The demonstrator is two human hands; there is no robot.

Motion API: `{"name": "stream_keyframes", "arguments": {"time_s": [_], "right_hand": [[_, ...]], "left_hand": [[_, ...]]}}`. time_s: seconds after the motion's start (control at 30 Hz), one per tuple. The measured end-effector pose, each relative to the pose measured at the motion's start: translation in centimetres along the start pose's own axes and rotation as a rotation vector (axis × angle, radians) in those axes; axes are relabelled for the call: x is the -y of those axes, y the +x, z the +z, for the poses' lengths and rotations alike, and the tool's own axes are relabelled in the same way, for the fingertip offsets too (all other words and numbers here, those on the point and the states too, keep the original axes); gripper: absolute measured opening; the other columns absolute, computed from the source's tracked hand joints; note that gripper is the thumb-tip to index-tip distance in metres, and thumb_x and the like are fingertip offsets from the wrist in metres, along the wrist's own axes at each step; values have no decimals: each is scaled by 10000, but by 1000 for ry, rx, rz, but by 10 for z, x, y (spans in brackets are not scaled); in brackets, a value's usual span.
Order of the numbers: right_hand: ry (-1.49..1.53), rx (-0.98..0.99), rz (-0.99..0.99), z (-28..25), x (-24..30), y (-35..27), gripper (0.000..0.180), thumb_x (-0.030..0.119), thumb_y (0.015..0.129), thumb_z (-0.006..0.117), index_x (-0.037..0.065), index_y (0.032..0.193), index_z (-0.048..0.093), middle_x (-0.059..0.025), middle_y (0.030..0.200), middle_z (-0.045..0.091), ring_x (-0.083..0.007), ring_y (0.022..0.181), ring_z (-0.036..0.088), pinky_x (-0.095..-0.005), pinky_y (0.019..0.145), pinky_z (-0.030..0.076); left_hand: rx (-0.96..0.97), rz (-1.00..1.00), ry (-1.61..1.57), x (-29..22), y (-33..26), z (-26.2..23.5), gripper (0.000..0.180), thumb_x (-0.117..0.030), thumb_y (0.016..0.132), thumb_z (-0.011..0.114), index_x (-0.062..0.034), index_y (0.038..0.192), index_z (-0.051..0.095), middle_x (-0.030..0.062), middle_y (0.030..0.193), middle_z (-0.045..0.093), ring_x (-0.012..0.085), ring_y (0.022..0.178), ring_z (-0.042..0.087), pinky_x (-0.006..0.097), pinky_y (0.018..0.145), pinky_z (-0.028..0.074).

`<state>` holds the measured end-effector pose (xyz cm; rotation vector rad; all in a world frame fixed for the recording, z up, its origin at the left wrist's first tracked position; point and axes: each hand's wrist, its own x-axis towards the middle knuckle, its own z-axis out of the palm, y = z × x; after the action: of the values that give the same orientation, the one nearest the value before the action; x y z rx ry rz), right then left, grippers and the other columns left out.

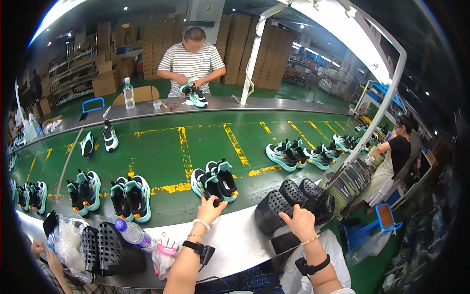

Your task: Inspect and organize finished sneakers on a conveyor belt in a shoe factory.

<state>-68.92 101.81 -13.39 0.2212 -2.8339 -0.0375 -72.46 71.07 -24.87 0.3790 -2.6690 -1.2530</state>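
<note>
My left hand (209, 209) reaches to the near end of a black and mint-green sneaker (208, 183), its fingers closed on the shoe's edge. A matching sneaker (226, 179) stands right against it on the green belt. My right hand (300, 224) is at a group of black perforated blocks (273, 208). Its thumb lies against the nearest block and its fingers curl beside it, partly hidden. Below this hand a dark flat phone-like object (285, 242) lies on the white tabletop (230, 232). Both wrists wear a bead bracelet and a black strapped device.
More sneaker pairs stand along the belt (161, 161) left (129, 198) and right (318, 157). Left on my table are a capped bottle (132, 234), other perforated blocks (110, 247) and clear plastic bags (71, 245). A person (193, 63) opposite handles a sneaker; another (399, 147) works at right.
</note>
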Motion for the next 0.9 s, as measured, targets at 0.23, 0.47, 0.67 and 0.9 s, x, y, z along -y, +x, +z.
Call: {"name": "stream_keyframes", "arguments": {"time_s": [0.23,0.47,0.67,0.9], "right_hand": [[311,-102,-84,-94,50,24,570,550,796,657,-10,716,586,-200,608,612,-375,602,635,-450,561,497],[269,448,-383,16,168,130,558,514,739,718,-38,811,690,-244,831,676,-384,789,671,-437,724,535],[292,212,-279,114,243,146,364,384,779,689,21,773,720,-194,812,697,-313,768,699,-400,718,566],[475,171,-323,178,253,157,297,229,889,493,28,824,702,-217,819,689,-336,762,698,-431,676,571]], "left_hand": [[-366,212,-227,28,53,-29,682,-184,783,726,33,1335,389,226,1344,475,372,1221,487,394,1058,370],[-125,106,-114,18,88,-27,443,-372,932,498,17,1106,617,258,1053,643,401,1027,603,464,883,475],[-214,82,-42,31,90,-28,426,-387,928,477,-11,1000,665,262,906,655,431,866,628,489,774,500],[-403,228,-156,69,92,17,388,-306,911,543,30,1071,655,252,730,624,373,662,625,438,599,458]]}}
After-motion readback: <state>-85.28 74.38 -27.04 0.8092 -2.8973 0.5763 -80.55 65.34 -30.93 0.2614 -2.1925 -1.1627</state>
